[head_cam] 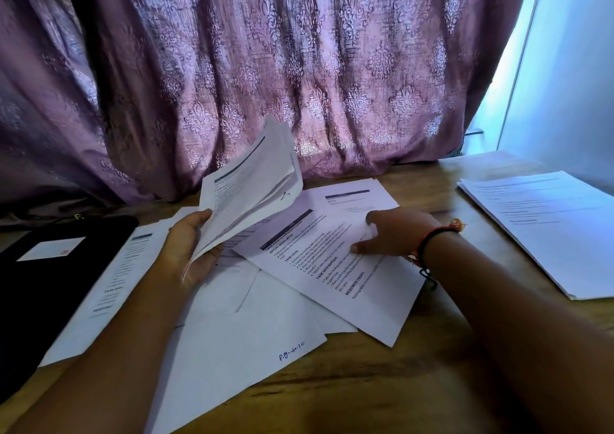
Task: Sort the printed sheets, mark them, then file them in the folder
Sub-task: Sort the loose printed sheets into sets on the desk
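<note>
Holding in my left hand (189, 244): a fanned sheaf of white printed sheets (252, 194), fingers gripped round its lower edge, pages tipped up off the table, a bit left of the frame's centre.
My right hand (392, 234): lying flat on a loose white printed sheet with bold black headings (332, 274), just right of centre. Fingers are straight-ish and spread, thumb tip pressing the paper, not gripping anything.
That sheet: sits skewed on top of the other loose pages, touching them. "TASK GOAL" and "REQUIRED PROPS" are readable, the small print isn't.
Lower centre: a plain-looking white page with a blue handwritten page note (292, 354) in its corner, partly tucked under the pile.
Left edge of the frame: a flat black folder with a white rectangular label (50, 300). Can't tell if anything's inside. One more white printed page (109, 287) lies along its right side.
Right edge of the frame: a neat stack of white printed sheets (548, 234), well apart from both hands.
Wrist: black and red thread bands (428, 244) on my right one.
Underneath it all: brown wooden tabletop (382, 383).
Top of the frame: purple patterned curtain (299, 68), hanging down to the table's far edge.
</note>
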